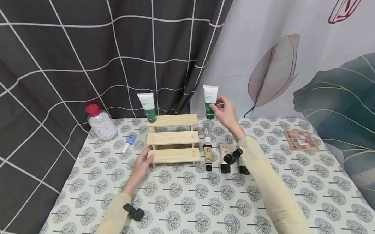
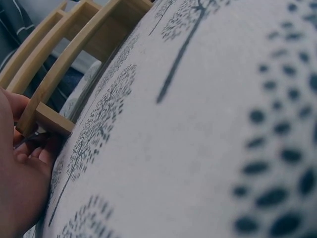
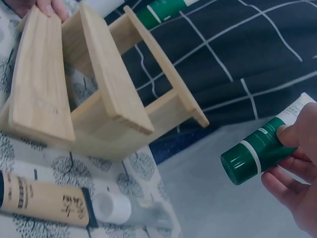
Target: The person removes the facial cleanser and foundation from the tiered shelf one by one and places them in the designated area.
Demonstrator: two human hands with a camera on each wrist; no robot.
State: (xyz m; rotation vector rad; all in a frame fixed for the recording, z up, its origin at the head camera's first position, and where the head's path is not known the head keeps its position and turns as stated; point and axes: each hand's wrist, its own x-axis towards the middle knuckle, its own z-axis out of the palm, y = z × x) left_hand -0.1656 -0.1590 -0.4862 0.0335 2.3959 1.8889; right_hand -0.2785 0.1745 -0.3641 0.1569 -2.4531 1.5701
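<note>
My right hand [image 1: 226, 111] pinches a white and green squeeze tube [image 1: 210, 100] between thumb and fingers. The tube is upright, green cap [image 3: 240, 163] down, to the right of the top step of a three-step wooden display stand [image 1: 173, 138]. A similar tube [image 1: 147, 106] stands on the left end of that top step. At the stand's lowest step, my left hand [image 1: 142, 165] holds the left end. In the left wrist view, the left hand [image 2: 22, 183] has its thumb by the wood and fingers curled near the leg, partly hidden.
Right of the stand lie a clear tube [image 1: 207, 130], a gold tube [image 1: 208, 156], a beige tube [image 1: 225, 157] and a partly covered black-capped tube [image 1: 243, 167]. A palette [image 1: 301, 140] lies far right. A red-capped bottle [image 1: 102, 123] and a blue-and-white item [image 1: 128, 143] are left.
</note>
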